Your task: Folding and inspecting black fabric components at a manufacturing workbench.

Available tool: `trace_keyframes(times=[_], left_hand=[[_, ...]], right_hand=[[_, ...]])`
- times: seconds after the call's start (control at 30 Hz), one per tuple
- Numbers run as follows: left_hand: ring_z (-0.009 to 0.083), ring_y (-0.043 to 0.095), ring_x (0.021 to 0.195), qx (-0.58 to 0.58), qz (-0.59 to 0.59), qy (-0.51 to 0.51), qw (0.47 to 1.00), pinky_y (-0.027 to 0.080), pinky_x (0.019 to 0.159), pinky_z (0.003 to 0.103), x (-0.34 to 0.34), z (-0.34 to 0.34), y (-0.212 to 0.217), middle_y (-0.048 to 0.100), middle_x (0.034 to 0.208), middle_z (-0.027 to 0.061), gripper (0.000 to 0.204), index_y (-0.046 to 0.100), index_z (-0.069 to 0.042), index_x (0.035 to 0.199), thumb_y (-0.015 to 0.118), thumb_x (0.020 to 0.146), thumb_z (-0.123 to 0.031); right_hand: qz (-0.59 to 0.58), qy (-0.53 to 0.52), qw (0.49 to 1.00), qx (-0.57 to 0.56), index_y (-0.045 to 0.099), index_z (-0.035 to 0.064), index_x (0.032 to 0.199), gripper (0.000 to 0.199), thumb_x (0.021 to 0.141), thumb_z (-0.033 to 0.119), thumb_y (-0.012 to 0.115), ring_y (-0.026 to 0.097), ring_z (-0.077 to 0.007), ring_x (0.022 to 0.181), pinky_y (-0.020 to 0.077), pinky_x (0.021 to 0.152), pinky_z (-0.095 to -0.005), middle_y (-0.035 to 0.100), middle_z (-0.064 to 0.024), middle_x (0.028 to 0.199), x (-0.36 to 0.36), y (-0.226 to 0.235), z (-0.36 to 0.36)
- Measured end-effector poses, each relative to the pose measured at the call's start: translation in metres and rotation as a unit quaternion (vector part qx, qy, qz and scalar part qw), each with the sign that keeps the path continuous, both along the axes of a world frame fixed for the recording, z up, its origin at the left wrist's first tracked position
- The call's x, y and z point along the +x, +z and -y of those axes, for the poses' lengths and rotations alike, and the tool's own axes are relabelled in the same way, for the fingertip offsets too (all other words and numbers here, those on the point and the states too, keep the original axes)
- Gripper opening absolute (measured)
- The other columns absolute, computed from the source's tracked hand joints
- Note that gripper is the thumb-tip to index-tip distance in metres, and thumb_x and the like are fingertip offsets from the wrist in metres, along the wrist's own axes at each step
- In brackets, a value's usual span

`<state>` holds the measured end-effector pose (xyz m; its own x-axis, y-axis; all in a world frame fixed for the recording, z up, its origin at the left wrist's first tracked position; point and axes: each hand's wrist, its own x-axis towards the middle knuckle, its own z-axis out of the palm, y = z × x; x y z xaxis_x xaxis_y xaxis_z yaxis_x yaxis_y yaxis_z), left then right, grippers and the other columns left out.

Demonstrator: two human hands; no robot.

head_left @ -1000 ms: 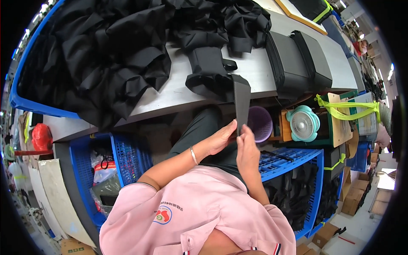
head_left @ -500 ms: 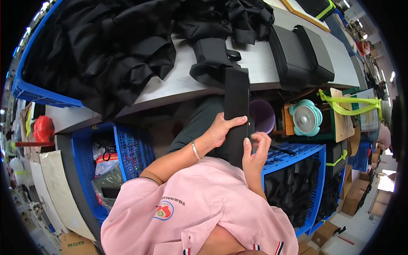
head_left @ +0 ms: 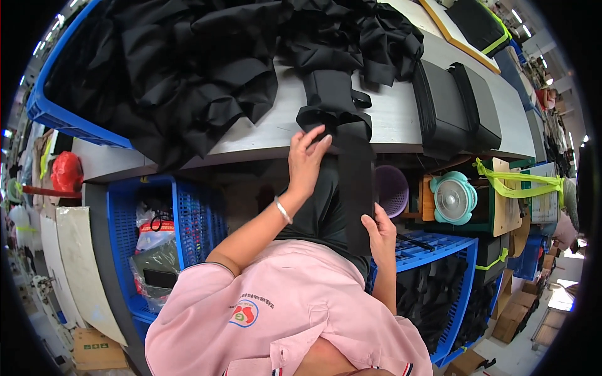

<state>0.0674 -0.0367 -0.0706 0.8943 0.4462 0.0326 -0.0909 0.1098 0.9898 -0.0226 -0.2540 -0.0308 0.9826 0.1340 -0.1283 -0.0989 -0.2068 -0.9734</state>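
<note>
1. Black strap (head_left: 356, 188): long axis near vertical, hanging from the surface (head_left: 401, 119) edge down to the lap.
2. Right hand (head_left: 380, 230): grip closed on the strap's lower end.
3. Left hand (head_left: 307, 160): fingers spread, touching the strap's upper end at the surface edge.
4. Black fabric pile (head_left: 188, 69) and blue crates (head_left: 175, 207) lie around.

Two blue crates (head_left: 188, 207) (head_left: 439, 247), one purple basket (head_left: 390, 188), one fan (head_left: 453, 199).
</note>
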Motion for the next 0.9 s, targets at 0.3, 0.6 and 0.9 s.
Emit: trace_keyframes(times=[0.3,0.6,0.9], left_hand=[[0.0188,0.062,0.075,0.352,0.057,0.084,0.931,0.049,0.070,0.028,0.019,-0.019,-0.032,0.058,0.129,0.0105,0.047,0.069,-0.007,0.121,0.056,0.078,0.008],[0.0284,0.068,0.090,0.383,0.092,-0.149,0.907,0.054,0.074,0.036,-0.001,-0.024,0.048,0.044,0.152,0.0063,0.048,0.067,-0.002,0.116,0.054,0.071,0.007],[0.0217,0.064,0.077,0.463,0.223,-0.207,0.833,0.054,0.066,0.030,-0.039,-0.018,0.057,0.059,0.139,0.0055,0.057,0.071,-0.018,0.121,0.064,0.069,0.005]], right_hand=[[0.206,-0.028,0.945,-0.254,0.062,0.0014,0.127,0.036,0.093,0.012,0.064,0.069,-0.0301,0.078,0.0531,0.071,-0.0348,0.069,-0.0179,0.096,0.036,-0.003,-0.026],[0.345,0.040,0.789,-0.507,0.057,0.0064,0.136,0.060,0.077,0.003,0.068,0.060,-0.0244,0.059,0.0491,0.052,-0.0335,0.054,-0.0084,0.076,0.029,0.016,-0.057],[0.153,0.000,0.945,-0.288,0.063,-0.0069,0.086,0.011,0.084,0.004,0.062,0.069,-0.0400,0.076,0.0527,0.067,-0.0465,0.066,-0.0265,0.079,0.073,-0.032,-0.052]])
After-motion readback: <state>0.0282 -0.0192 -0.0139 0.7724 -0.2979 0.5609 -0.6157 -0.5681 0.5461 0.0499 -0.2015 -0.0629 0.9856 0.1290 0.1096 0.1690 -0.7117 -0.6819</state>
